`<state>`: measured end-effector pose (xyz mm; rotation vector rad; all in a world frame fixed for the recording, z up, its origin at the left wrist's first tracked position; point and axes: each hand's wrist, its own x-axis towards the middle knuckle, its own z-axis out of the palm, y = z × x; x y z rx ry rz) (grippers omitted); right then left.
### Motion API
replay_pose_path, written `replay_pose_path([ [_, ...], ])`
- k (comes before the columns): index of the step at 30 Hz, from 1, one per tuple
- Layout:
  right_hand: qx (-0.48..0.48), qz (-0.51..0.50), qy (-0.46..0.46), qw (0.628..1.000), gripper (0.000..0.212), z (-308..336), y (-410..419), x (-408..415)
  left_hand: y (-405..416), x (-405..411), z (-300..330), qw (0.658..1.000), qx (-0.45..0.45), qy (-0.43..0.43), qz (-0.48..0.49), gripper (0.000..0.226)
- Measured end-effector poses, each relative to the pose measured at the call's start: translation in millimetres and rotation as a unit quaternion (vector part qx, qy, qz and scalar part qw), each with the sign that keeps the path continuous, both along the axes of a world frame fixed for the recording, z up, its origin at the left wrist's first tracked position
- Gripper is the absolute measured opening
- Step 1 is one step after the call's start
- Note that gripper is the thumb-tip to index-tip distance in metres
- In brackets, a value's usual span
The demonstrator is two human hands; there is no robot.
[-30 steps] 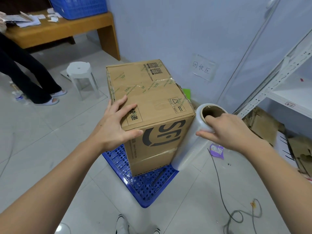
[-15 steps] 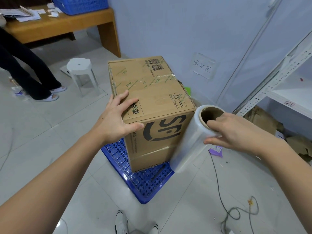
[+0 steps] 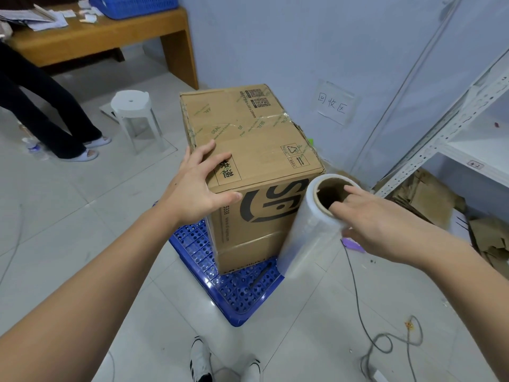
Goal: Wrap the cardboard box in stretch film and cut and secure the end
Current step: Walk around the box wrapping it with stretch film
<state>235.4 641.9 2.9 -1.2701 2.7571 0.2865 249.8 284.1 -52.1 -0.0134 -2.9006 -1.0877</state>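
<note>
roll of stretch film [image 3: 311, 227] now nearer, tilted upright beside box [image 3: 248, 150].

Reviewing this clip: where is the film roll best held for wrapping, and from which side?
At the roll's open top end, from above: it stands nearly upright beside the box, and its hollow core faces up. The right hand already grips there, fingers hooked in the core.

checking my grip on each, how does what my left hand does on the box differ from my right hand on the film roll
The left hand lies spread over the top near corner of the cardboard box, thumb down its front face, steadying it; the right hand hooks fingers into the open core of the stretch film roll, carrying it. The box stands upright on a blue pallet; the roll leans tilted beside its front. Both hands touch their object.
</note>
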Motion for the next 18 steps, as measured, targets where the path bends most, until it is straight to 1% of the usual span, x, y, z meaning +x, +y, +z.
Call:
replay_pose_path([
  [2, 0.015, -0.074, 0.012, 0.997, 0.018, 3, -3, 4, 3, 0, 2, 1.0, 0.004, -0.002, 0.004, 0.1],
  [3, 0.005, -0.114, 0.02, 0.993, 0.025, 1, -7, 8, 5, 0, 2, 1.0, 0.006, -0.002, 0.005, 0.101],
  [5, -0.033, -0.199, 0.052, 0.978, 0.056, -8, -20, 11, 7, 0, 2, 1.0, 0.01, 0.0, 0.008, 0.101],
  [6, -0.062, -0.227, 0.083, 0.968, 0.064, -15, -26, 11, 8, 0, 1, 1.0, 0.011, 0.001, 0.009, 0.1],
  [7, -0.09, -0.238, 0.111, 0.961, 0.067, -22, -31, 9, 9, 0, 0, 1.0, 0.01, 0.002, 0.009, 0.098],
  [9, -0.128, -0.22, 0.153, 0.955, 0.062, -30, -39, 9, 9, 0, -2, 1.0, 0.007, 0.003, 0.008, 0.095],
  [11, -0.155, -0.189, 0.165, 0.956, 0.057, -32, -40, 7, 7, -1, -2, 1.0, 0.004, 0.001, 0.009, 0.096],
  [12, -0.166, -0.169, 0.158, 0.959, 0.054, -33, -37, 6, 6, -1, -1, 1.0, 0.003, 0.0, 0.01, 0.098],
  [14, -0.177, -0.139, 0.116, 0.967, 0.051, -33, -24, 5, 3, -3, 0, 1.0, 0.001, -0.004, 0.01, 0.1],
  [16, -0.161, -0.114, 0.077, 0.977, 0.048, -28, -11, 7, 3, -3, 0, 1.0, 0.001, -0.004, 0.008, 0.1],
  [18, -0.135, -0.058, 0.082, 0.986, 0.045, -22, -6, 11, 4, -2, 0, 1.0, 0.001, -0.001, 0.008, 0.1],
])
